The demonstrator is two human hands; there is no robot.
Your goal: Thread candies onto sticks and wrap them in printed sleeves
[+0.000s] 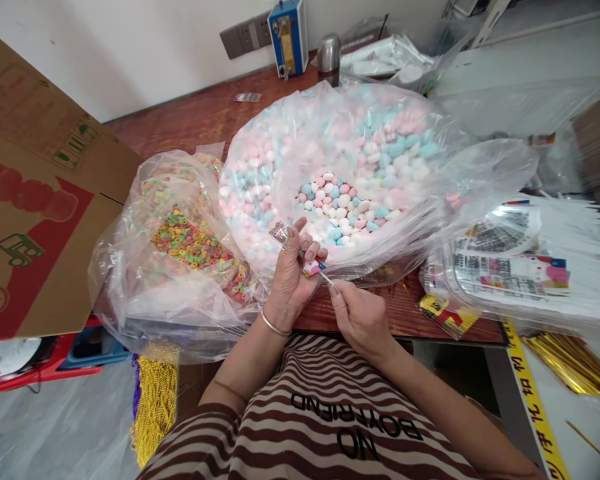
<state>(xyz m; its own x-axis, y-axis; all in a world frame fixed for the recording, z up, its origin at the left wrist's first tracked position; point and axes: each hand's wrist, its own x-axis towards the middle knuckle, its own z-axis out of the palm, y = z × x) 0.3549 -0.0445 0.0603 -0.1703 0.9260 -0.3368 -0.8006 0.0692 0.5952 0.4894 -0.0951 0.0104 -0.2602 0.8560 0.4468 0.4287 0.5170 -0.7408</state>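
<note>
My left hand (296, 270) is closed around a small clear printed plastic packet (279, 231), whose top sticks out past the thumb. A colourful printed end (313, 267) shows below the fingers. From it a thin white stick (329, 279) runs to my right hand (363, 317), which pinches its lower end between thumb and fingers. Just beyond both hands lies a large open clear bag (250, 150) of pink, blue and white candies (337, 207). To the left is another clear bag (130, 267) with small coloured rings (195, 243).
A cardboard box (40, 180) stands at the left. Printed packets with white sticks (520, 267) are piled at the right, near a yellow packet (447, 315) and gold strips (570, 360). A blue device (289, 37) and a metal-topped container (329, 57) stand at the back.
</note>
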